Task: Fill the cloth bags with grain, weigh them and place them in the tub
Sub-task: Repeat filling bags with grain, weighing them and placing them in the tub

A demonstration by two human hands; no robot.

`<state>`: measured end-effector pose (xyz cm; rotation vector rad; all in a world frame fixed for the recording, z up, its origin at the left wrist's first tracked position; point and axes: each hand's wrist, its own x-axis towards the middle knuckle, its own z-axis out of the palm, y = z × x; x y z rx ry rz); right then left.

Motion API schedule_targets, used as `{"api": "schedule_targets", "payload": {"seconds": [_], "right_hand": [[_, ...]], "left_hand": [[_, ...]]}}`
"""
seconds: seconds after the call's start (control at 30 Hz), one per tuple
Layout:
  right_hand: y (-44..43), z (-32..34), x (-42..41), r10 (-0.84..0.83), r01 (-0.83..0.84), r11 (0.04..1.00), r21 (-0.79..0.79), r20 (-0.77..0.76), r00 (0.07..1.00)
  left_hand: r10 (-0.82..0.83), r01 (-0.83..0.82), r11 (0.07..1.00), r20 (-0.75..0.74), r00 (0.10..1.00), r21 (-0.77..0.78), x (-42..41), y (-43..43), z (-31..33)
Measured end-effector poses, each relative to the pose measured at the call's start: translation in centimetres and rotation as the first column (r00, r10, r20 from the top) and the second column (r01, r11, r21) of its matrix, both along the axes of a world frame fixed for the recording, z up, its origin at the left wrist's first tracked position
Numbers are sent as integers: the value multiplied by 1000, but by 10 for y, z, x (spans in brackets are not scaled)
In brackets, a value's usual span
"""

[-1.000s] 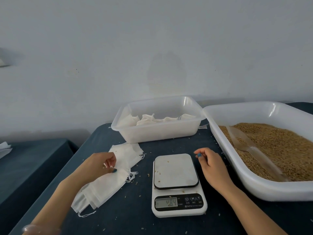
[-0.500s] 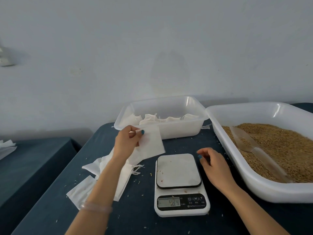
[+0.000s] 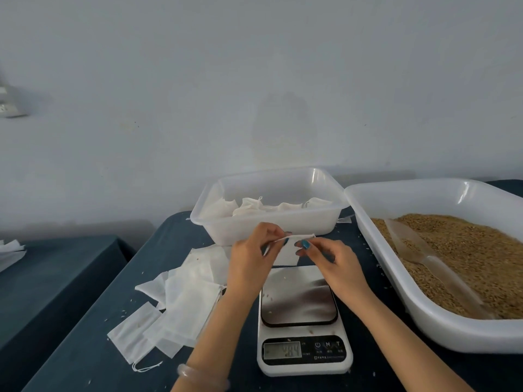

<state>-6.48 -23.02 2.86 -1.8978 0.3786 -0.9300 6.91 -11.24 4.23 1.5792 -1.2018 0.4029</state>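
Observation:
An empty white cloth bag [image 3: 288,250] hangs above the far edge of the scale [image 3: 300,298]. My left hand [image 3: 252,258] and my right hand [image 3: 328,258] both pinch its top edge. The scale's plate holds a few stray grains and its display [image 3: 283,349] shows digits. A pile of flat empty bags [image 3: 181,298] lies left of the scale. A clear tub [image 3: 268,224] behind my hands holds several filled bags [image 3: 254,206]. On the right, a big white tray [image 3: 424,321] holds brown grain [image 3: 464,250] with a clear scoop [image 3: 424,256] lying in it.
Everything rests on a dark blue table [image 3: 113,321] against a pale wall. Loose grains are scattered on the cloth. A second dark table [image 3: 51,273] stands lower left with white material [image 3: 11,250] at its edge.
My left hand lifted one bag off the pile and carried it right, above the scale. My right hand rose from the table and took hold of the bag's other side.

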Motion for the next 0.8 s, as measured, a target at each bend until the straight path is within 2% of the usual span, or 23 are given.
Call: {"api": "schedule_targets", "payload": {"seconds": [0.1, 0.2, 0.3, 0.37, 0.4, 0.47, 0.53, 0.57, 0.63, 0.7, 0.8], "right_hand": [[0, -4, -2, 29, -33, 996, 87, 53, 998], [-2, -9, -9, 32, -52, 983, 178, 112, 993], [-3, -10, -14, 18, -54, 969, 242, 149, 989], [-5, -10, -15, -7, -41, 960, 278, 169, 986], [-5, -11, -16, -19, -35, 954, 298, 177, 984], [-6, -11, -16, -26, -34, 945, 324, 178, 984], [-5, -10, -17, 1, -59, 940, 337, 170, 986], [-4, -10, -16, 19, -74, 940, 334, 163, 986], [-2, -9, -16, 48, -92, 945, 313, 144, 988], [0, -8, -17, 70, -110, 946, 305, 138, 988], [2, -7, -17, 94, -134, 944, 303, 142, 985]], "left_hand": [[-25, 29, 1000, 287, 958, -9, -3, 2, -3], [-69, 59, 998, 530, 845, 35, -6, 2, -4], [-130, 75, 991, 632, 764, 113, -9, 1, -3], [-151, 76, 986, 614, 775, 146, -13, 1, -2], [-167, 95, 983, 545, 822, 157, -15, 1, -2], [-188, 148, 978, 297, 936, 150, -19, 2, 1], [-179, 174, 975, 23, 984, 134, -20, 2, 2], [-188, 205, 969, -129, 974, 135, -19, 3, 3], [-224, 299, 945, -401, 888, 134, -15, 6, 3], [-231, 369, 916, -540, 809, 160, -10, 8, 3], [-202, 397, 903, -653, 730, 164, -6, 6, 4]]}}
